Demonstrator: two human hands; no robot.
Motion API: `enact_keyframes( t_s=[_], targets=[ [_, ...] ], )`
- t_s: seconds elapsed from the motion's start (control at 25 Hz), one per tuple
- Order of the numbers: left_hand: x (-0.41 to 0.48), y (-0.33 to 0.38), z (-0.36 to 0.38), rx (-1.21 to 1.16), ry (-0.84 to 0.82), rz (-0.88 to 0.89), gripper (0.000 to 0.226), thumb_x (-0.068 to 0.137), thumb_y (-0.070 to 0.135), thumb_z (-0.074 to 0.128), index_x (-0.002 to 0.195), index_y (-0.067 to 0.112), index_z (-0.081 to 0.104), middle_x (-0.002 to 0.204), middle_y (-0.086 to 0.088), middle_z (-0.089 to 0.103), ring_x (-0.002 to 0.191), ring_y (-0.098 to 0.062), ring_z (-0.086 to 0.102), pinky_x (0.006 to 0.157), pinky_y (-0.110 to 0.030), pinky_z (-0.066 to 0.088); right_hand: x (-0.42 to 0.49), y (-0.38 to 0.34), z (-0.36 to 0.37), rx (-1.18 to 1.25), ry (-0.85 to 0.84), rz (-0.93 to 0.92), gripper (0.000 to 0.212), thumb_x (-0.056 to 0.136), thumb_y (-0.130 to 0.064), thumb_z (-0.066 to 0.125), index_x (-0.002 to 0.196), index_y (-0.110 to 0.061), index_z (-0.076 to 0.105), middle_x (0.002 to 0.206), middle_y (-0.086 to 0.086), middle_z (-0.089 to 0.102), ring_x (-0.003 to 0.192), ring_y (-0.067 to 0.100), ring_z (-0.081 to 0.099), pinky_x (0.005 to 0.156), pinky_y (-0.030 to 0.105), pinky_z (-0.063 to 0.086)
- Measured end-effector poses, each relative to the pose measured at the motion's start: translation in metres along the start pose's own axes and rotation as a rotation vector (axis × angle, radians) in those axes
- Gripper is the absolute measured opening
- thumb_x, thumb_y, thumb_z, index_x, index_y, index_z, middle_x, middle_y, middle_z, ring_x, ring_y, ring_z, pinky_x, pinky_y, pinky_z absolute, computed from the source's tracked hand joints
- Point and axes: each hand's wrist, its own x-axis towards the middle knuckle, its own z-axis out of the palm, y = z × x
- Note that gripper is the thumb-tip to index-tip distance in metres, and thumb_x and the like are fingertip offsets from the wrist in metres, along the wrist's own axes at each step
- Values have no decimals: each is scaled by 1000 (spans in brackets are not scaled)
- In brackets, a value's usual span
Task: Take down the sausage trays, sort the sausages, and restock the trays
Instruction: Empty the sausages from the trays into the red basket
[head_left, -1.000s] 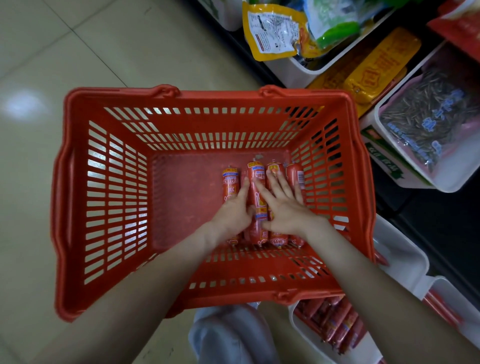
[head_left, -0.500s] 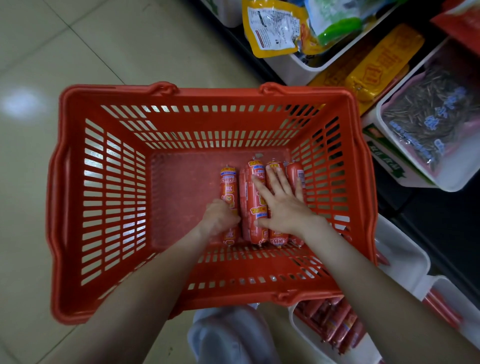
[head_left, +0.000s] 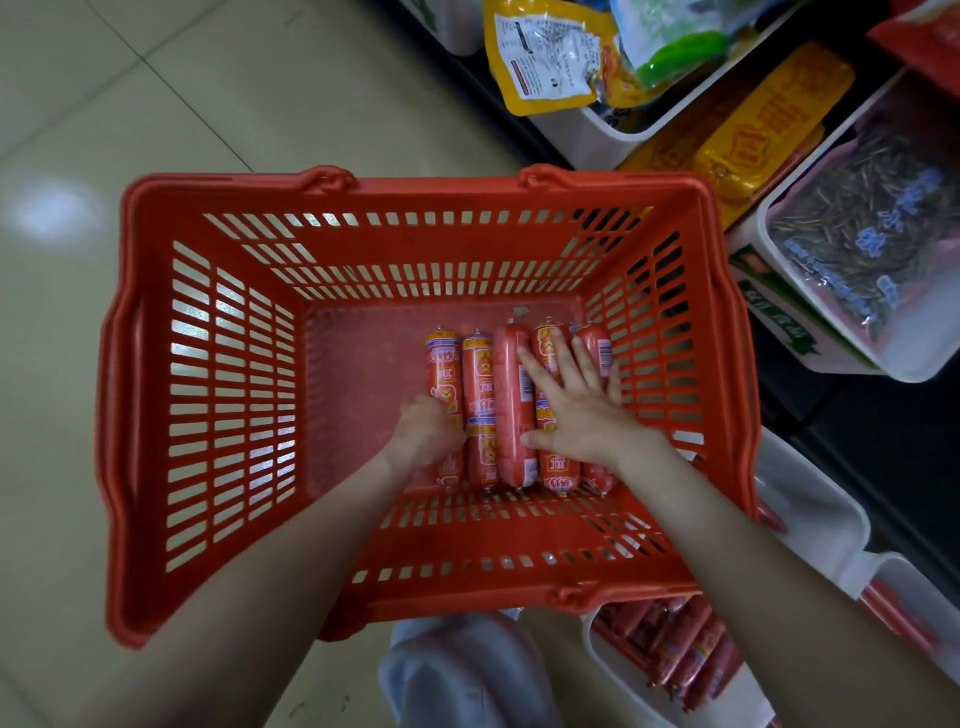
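Left hand (head_left: 426, 434) has curled at the leftmost sausage (head_left: 442, 364), grip indiscernible; right hand (head_left: 576, 410) presses flat, fingers spread. Sausages (head_left: 511, 405) at frame centre now aligned: sorting proceeds.

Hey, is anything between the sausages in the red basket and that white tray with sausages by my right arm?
Yes: the basket's near wall separates the sausages from the white tray, and the right forearm crosses over part of that tray. They would likely need lifting over the rim.
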Motion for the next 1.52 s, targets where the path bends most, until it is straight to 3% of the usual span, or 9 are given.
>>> enact_keyframes(
  t_s=[0.16, 0.28, 0.44, 0.56, 0.64, 0.84, 1.04, 1.28, 1.52],
  targets=[
    [-17, 10, 3, 108, -36, -22, 81, 90, 27, 59, 143, -12, 10, 143, -24, 27, 130, -35, 39, 104, -36, 35, 6, -4, 7, -94, 2, 71, 103, 89, -43, 60, 142, -38, -28, 136, -4, -54, 133, 22, -41, 108, 61, -14],
    [-32, 23, 2, 120, 35, 30, 96, 90, 35, 59, 149, 1, -10, 146, -19, 20, 131, -37, 33, 107, -43, 31, 3, -5, 7, -73, 25, 65, 102, 90, -41, 59, 143, -37, -27, 136, -5, -53, 133, 22, -41, 108, 58, -15],
    [-67, 66, -4, 87, 234, 292, 81, 91, 31, 52, 152, 11, 3, 150, -18, 18, 134, -39, 29, 109, -45, 26, -35, 3, -13, 91, 223, 22, 88, 92, -33, 56, 150, -33, -10, 156, 0, -27, 143, 19, -24, 116, 45, -6],
    [-115, 115, 4, 22, 296, 554, 68, 90, 19, 51, 148, 4, 19, 150, -20, 26, 135, -34, 33, 108, -37, 28, -85, 16, -31, 328, 450, 4, 70, 95, -16, 49, 152, -16, 10, 160, 9, -3, 147, 22, 0, 117, 30, 2],
    [-143, 138, 13, 16, 430, 766, 54, 85, 1, 47, 138, -7, 37, 137, -25, 44, 125, -35, 47, 104, -34, 35, -115, 14, -40, 395, 546, -51, 59, 98, -7, 41, 150, -8, 14, 159, 13, 4, 147, 23, 8, 116, 23, 2],
    [-214, 169, 16, -175, 599, 1002, 44, 83, 7, 45, 125, -4, 50, 117, -21, 57, 110, -26, 48, 95, -26, 33, -191, 39, -58, 615, 897, -99, 59, 87, 1, 50, 143, -4, 35, 149, 14, 33, 138, 25, 31, 116, 28, 21],
    [-264, 224, 103, 102, 313, 1174, 43, 80, 12, 47, 122, 6, 55, 112, -16, 59, 103, -32, 57, 91, -37, 43, -276, 138, 4, 677, 896, 85, 61, 85, 3, 53, 143, -7, 37, 143, 13, 39, 134, 24, 37, 105, 10, 20],
    [-286, 263, 283, 538, -34, 1199, 38, 96, 19, 44, 134, 15, 44, 132, -10, 48, 110, -31, 55, 88, -36, 42, -360, 280, 195, 944, 854, 693, 51, 90, -8, 53, 140, -6, 40, 140, 14, 44, 128, 30, 43, 103, 31, 32],
    [-281, 229, 429, 839, -310, 1344, 49, 95, 17, 43, 144, 15, 36, 142, -7, 39, 128, -27, 41, 104, -34, 34, -398, 318, 385, 1128, 649, 1192, 59, 90, -21, 56, 142, -3, 35, 140, 24, 39, 129, 40, 35, 106, 44, 30]
  ],
)
